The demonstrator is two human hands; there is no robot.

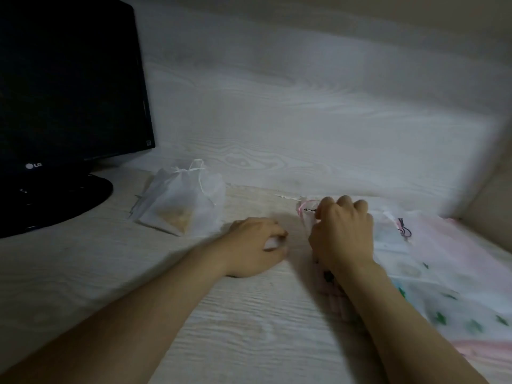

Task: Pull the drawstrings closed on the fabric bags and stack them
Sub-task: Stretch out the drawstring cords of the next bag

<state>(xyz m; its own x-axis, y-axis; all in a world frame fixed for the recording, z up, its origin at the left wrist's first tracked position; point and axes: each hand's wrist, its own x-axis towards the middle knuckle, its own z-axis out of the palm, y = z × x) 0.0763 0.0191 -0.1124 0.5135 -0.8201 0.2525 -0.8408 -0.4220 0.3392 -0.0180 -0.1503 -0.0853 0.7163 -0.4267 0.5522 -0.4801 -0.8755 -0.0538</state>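
Pale wood-grain worktop [243, 328] against a matching back panel; dim light, slight motion blur.

Head view, far left: dark monitor [69, 79] on a round foot. Just right of the foot: white bag [182, 200], already drawn shut, drawstring tied in a bow on top, brownish contents in the lower corner. Probable base of the stack.

Centre right: bag [304, 217] being worked on, pink-edged mouth pointing away, body mostly hidden under the right forearm. Right hand [343, 234] over the mouth, fingers [322, 214] bunched together, apparently pinching the dark cord [310, 209] at the hem. Left hand [255, 245] resting on the worktop just beside the bag and apart from it, fingers curled round a small white patch. Too blurred to tell cord from fabric there, or whether anything is truly gripped.

Right edge: pile [443, 273] of sheer bags, apparently not yet closed, one with green print, second cord [404, 231] loose on top.

Step in hand, as judged: closing the mouth of the bag.
- Pin the hem with one hand; pull the cord with the other, straight along the channel, not upward.
- Ease the gathers back evenly; no jerking, thin fabric likely to snag.
- Keep clear of the pile to avoid dragging a neighbouring cord.
- Stop at full closure, then lay flat on the white bag.
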